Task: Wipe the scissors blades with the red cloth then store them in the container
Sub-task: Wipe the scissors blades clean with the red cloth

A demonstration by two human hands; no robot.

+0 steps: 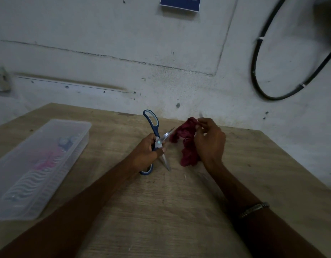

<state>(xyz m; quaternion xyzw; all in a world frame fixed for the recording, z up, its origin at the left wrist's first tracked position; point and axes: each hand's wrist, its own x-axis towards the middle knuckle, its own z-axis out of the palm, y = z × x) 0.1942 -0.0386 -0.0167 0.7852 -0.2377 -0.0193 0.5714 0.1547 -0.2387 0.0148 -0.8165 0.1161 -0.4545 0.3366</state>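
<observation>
Blue-handled scissors (pixel 154 127) are spread wide open above the wooden table (pixel 161 202). My left hand (pixel 147 152) grips them near the pivot; one blade points up right toward the cloth, the other points down at the table. My right hand (pixel 209 140) holds the crumpled red cloth (pixel 186 144), pinching its top edge, just right of the upper blade tip. A clear plastic container (pixel 81 131) lies on the table at the left, holding pink and blue items I cannot make out.
A grey wall rises right behind the table's far edge. A black cable (pixel 257 71) loops on the wall at the upper right. A metal bracelet (pixel 254 209) is on my right wrist. Bare tabletop lies in front of my hands.
</observation>
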